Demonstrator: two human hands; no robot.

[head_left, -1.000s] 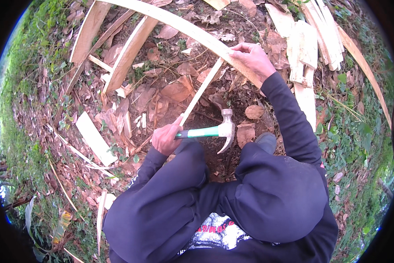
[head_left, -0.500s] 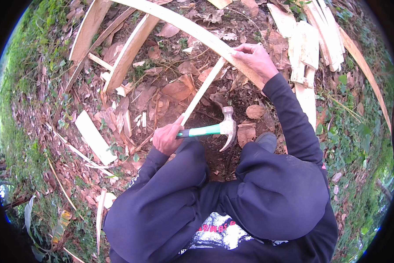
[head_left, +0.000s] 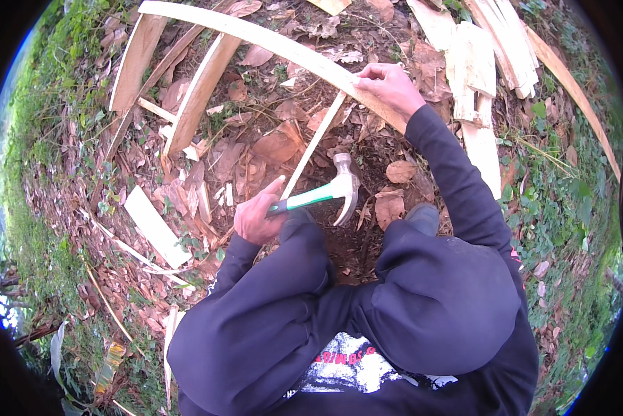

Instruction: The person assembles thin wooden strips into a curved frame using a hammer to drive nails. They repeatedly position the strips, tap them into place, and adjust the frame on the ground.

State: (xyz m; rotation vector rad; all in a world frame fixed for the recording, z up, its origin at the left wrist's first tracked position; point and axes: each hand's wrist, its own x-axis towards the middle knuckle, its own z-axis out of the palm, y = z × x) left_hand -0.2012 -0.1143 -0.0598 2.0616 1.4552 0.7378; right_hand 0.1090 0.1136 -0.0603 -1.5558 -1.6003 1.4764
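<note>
My left hand [head_left: 257, 216] is closed around the green-and-black handle of a claw hammer [head_left: 346, 184]. The steel head hangs over bare soil between my feet, claw pointing down. A long pale wooden board [head_left: 277, 43] arches across the front. At its near right end my right hand [head_left: 393, 90] is closed, thumb and fingers pinched at the board's upper edge; anything small between the fingertips is too small to make out. From under the board a thin wooden strip [head_left: 314, 144] slants down behind my left hand; whether that hand touches it is unclear.
Two upright boards [head_left: 204, 93] stand under the long board at the left. A pile of split wood [head_left: 472, 66] lies at the back right, and a short pale offcut [head_left: 155, 225] lies at the left. Dry leaves and chips cover the ground around my shoes [head_left: 422, 220].
The hammer has tilted, its head rising slightly and shifting left. Board and right hand sit a little further left in the picture, and the view has shifted somewhat. Both grips look unchanged.
</note>
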